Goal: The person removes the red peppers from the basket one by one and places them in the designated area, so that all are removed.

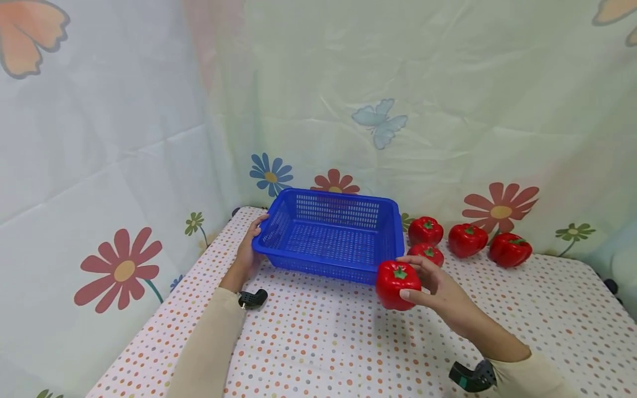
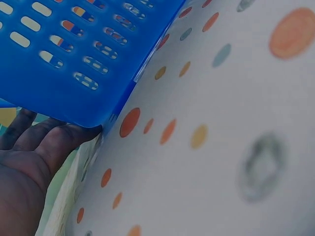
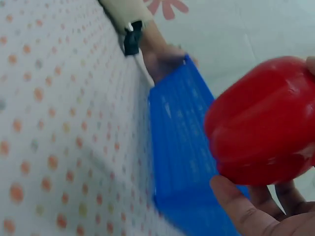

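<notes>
A blue plastic basket (image 1: 328,265) with slotted walls stands on the table, and nothing lies inside it. My left hand (image 1: 249,243) holds its left end at the rim; in the left wrist view the fingers (image 2: 59,140) meet the basket's corner (image 2: 83,110) and are partly hidden behind it. In front of the basket's right corner, my right hand (image 1: 440,290) grips a red bell pepper (image 1: 390,284) with a green stem, thumb on the near side and fingers behind. The right wrist view shows this bell pepper (image 3: 266,123) raised above the tabletop.
Several more red bell peppers lie right of the basket: one at the back (image 1: 425,231), one nearer (image 1: 427,253) partly behind the right hand, others farther right (image 1: 510,250). A dotted cloth (image 1: 308,337) covers the table. Flower-printed curtains (image 1: 423,66) hang behind and to the left.
</notes>
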Demonstrator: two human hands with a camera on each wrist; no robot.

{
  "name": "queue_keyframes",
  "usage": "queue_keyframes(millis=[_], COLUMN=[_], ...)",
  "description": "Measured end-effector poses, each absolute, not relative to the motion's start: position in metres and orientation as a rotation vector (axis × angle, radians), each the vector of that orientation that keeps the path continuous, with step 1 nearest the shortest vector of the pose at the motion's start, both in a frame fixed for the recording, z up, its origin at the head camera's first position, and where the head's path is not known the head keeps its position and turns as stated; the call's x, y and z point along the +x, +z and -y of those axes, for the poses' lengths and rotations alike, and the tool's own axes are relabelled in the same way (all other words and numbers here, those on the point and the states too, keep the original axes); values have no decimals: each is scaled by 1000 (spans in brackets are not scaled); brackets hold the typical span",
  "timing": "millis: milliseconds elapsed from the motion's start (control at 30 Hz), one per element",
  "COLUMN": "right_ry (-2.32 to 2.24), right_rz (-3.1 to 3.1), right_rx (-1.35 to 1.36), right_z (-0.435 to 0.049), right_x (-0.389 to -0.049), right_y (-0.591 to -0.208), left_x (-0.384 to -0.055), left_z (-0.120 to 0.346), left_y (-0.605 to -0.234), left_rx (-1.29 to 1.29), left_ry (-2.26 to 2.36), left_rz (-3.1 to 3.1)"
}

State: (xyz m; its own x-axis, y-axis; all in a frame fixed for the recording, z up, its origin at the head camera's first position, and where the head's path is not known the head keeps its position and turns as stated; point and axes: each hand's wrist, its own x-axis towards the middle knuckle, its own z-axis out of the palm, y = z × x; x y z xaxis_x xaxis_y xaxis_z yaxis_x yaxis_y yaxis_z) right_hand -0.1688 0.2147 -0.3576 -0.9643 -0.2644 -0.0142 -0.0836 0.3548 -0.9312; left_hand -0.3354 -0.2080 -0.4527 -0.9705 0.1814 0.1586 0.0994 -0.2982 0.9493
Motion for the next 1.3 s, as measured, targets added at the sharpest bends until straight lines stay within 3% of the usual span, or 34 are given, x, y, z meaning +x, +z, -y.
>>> queue_keyframes(millis=[233,600,900,1300], right_ry=[-1407,-1473,-1677,-1567], right_rz=[-2524,-2730,-2833,-2957], right_rx=[-249,35,459,405], right_z=[-271,-335,-348,-348], right_x=[-156,-183,-210,-221], right_y=[-372,-392,-431,-435], left_x=[-333,-324,-323,-328], left_z=[213,221,216,209], left_y=[-450,-435,-437,-448], left_rx=[357,372,372,390], left_ry=[2461,2445,2436,2429], left_rz=[-1852,-1816,-1834,-1810])
